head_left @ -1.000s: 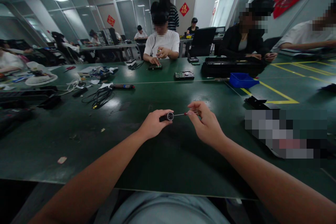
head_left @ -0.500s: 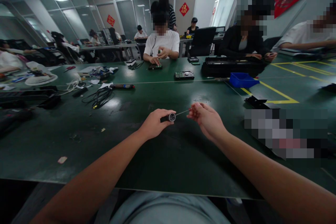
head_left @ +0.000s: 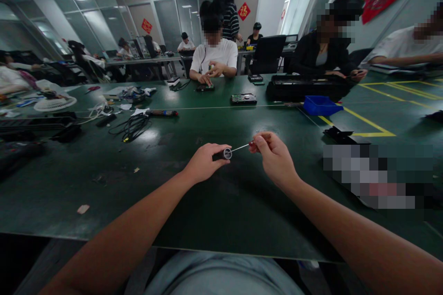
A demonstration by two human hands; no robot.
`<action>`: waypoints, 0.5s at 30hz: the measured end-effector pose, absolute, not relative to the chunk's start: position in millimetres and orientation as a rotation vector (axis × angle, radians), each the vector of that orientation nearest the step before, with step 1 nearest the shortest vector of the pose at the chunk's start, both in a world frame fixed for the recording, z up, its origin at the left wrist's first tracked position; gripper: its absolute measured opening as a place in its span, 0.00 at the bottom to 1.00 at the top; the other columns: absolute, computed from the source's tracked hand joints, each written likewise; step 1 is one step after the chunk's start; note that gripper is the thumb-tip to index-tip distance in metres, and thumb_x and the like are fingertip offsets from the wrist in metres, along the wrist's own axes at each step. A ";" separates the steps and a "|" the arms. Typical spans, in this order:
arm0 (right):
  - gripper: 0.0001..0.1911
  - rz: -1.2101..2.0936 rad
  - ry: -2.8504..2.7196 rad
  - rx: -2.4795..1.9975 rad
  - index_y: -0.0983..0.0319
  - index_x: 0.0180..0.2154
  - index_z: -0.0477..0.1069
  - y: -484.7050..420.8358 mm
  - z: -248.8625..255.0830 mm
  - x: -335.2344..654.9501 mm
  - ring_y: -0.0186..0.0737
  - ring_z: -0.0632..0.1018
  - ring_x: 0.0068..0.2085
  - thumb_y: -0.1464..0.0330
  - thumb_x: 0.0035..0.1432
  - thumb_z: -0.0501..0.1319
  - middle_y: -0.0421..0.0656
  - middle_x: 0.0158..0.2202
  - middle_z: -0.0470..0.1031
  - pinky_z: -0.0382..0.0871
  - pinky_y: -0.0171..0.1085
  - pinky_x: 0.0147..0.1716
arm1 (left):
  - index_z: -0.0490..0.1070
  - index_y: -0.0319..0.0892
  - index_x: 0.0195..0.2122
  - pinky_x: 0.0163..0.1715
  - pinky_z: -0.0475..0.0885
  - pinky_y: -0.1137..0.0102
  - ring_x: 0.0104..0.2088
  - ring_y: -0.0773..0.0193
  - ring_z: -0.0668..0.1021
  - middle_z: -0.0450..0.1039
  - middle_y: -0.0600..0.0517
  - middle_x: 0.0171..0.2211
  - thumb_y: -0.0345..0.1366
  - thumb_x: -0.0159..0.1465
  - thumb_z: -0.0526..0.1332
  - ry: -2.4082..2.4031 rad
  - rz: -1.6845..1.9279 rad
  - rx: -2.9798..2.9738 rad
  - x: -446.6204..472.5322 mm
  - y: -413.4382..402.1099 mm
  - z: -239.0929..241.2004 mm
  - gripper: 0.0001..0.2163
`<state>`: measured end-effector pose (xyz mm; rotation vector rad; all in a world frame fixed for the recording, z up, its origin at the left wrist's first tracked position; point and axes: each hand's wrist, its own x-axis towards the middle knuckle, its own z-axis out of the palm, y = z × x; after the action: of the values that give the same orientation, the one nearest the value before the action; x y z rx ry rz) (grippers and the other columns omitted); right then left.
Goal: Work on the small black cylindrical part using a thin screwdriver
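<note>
My left hand (head_left: 201,162) is closed round a short dark cylinder (head_left: 219,155) whose round, silver-rimmed end faces right. In my right hand (head_left: 275,153) is a screwdriver (head_left: 241,147), pinched by its reddish handle, which the fingers mostly hide. Its thin metal shaft slants down to the left, and the tip is at the cylinder's rimmed end. Whether the tip touches the inside I cannot tell. Both hands are above the green table (head_left: 207,212).
A corded tool (head_left: 162,113) with black cable lies ahead on the left. Circuit-board devices, one a hard drive (head_left: 244,98), are farther off. A blue bin (head_left: 321,105) and a long black housing (head_left: 308,86) stand at right. A co-worker (head_left: 214,57) sits opposite.
My right hand has turned slightly and its fingers have shifted on the screwdriver handle. My left hand keeps its hold on the cylinder. The standing person in the background has moved right.
</note>
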<state>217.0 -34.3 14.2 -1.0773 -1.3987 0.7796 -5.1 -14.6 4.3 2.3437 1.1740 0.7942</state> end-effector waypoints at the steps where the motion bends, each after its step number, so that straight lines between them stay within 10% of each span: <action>1: 0.12 0.736 -1.432 -1.091 0.60 0.39 0.69 -36.4 15.6 216.6 0.39 0.78 0.33 0.58 0.65 0.57 0.43 0.33 0.77 0.74 0.42 0.37 | 0.73 0.48 0.55 0.56 0.67 0.58 0.51 0.56 0.75 0.76 0.50 0.51 0.37 0.63 0.66 1.179 0.793 2.342 -4.9 -14.6 4.4 0.18; 15: 0.08 0.334 -1.818 -1.147 0.59 0.40 0.69 -52.5 31.8 217.8 0.39 0.79 0.31 0.62 0.67 0.57 0.41 0.30 0.77 0.69 0.39 0.32 | 0.74 0.50 0.55 0.53 0.68 0.59 0.50 0.56 0.75 0.77 0.51 0.50 0.37 0.63 0.67 1.200 0.773 2.383 -4.9 -13.4 2.7 0.19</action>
<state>217.8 -52.5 31.8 -1.1466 -1.8181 0.3338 -4.9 -13.4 2.7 2.3828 1.2003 0.7730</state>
